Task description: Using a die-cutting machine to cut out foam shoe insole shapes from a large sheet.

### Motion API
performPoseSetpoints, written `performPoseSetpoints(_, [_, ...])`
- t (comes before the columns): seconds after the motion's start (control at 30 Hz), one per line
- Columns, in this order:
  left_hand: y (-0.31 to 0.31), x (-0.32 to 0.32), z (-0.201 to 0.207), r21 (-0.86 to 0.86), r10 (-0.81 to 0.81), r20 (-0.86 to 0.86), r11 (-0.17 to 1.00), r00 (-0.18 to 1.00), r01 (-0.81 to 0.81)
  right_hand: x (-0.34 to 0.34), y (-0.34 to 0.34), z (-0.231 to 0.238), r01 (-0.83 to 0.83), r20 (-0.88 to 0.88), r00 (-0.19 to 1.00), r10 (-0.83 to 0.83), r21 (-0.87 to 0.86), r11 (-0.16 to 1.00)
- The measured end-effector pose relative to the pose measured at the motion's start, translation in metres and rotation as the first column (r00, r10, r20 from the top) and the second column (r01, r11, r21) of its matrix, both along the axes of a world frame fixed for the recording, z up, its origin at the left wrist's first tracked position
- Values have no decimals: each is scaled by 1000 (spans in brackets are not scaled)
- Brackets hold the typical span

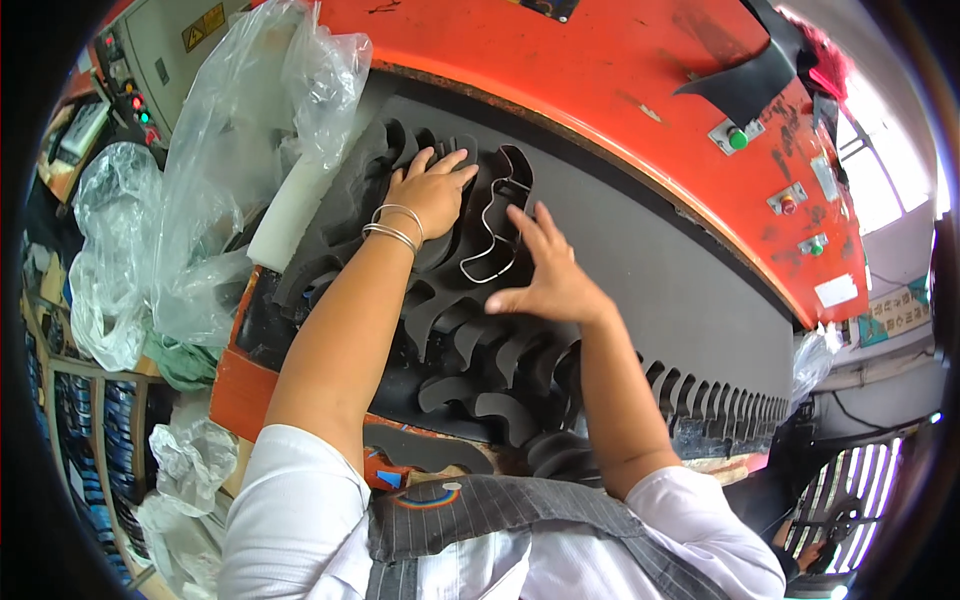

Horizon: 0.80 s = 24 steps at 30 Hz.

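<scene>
My left hand, with bracelets at the wrist, lies with fingers spread on dark grey foam cut pieces at the left end of a foam sheet. To its right, a wavy metal cutting die stands on the same sheet. My right hand is over the die's right side, thumb and fingers apart; whether a fingertip touches the metal I cannot tell. Several curved foam pieces and wavy offcuts lie below my hands.
An orange-red machine beam with push buttons spans the far side. Clear plastic bags hang at left beside a white block. Black foam scrap lies on the beam. The sheet's near edge is scalloped. Another person's hand shows at lower right.
</scene>
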<state>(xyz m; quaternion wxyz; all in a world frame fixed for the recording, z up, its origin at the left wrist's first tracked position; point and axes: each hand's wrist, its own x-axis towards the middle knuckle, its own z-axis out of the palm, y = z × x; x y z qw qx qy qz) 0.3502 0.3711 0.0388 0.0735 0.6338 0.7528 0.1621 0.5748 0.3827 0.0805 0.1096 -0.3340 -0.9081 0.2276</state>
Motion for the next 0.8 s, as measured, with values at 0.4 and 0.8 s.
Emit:
performPoseSetpoints(0.4, [-6,1,1,14,-20,88,1000,996,19,-18,-12,-24,6,-65,998,5,169,986])
performPoseSetpoints(0.8, [-4,4,4,-57,31,55,998,998,-28,-22,-13,-27,-1,0,1000,2,226,974])
